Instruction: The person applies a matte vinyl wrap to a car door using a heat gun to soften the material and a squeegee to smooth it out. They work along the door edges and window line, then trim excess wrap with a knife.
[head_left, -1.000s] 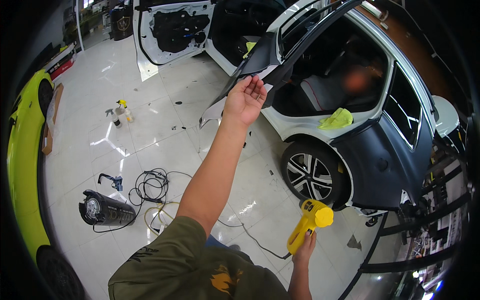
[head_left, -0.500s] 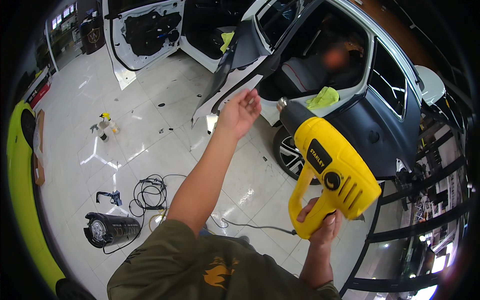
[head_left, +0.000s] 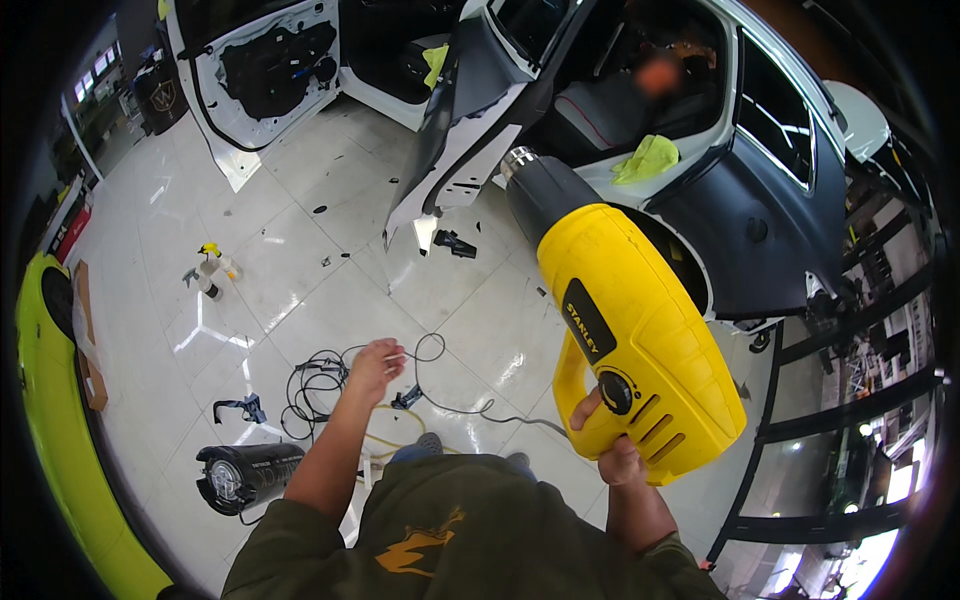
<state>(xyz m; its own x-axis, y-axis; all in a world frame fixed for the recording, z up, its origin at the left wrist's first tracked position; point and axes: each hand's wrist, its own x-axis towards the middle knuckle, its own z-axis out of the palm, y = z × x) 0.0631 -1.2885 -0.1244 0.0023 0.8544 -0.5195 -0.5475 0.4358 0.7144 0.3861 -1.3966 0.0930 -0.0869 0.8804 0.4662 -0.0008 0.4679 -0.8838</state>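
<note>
A yellow heat gun (head_left: 650, 300) with a black barrel and metal nozzle fills the middle right, nozzle up and to the left. Around its handle my right hand (head_left: 622, 460) is closed, with a finger beside the dark dial. The gun's grey cord (head_left: 490, 408) runs down from the handle base to the floor. My left hand (head_left: 377, 370) is low at the left of my body, loosely open and empty, above black coiled cable (head_left: 305, 392). Beyond the gun stands a car with a dark matt rear panel (head_left: 755, 235) and an open door (head_left: 460, 150) with white film hanging off its edge.
Green cloths (head_left: 647, 160) lie on the sill and further in. Two spray bottles (head_left: 210, 280) stand on the tiled floor. A black cylinder (head_left: 250, 475) lies at the lower left, near a lime car (head_left: 60, 420). A person (head_left: 650, 90) is inside the car, blurred.
My left hand has dropped from near the door edge down toward my body. The heat gun has come closer and shifted left, still in my right hand.
</note>
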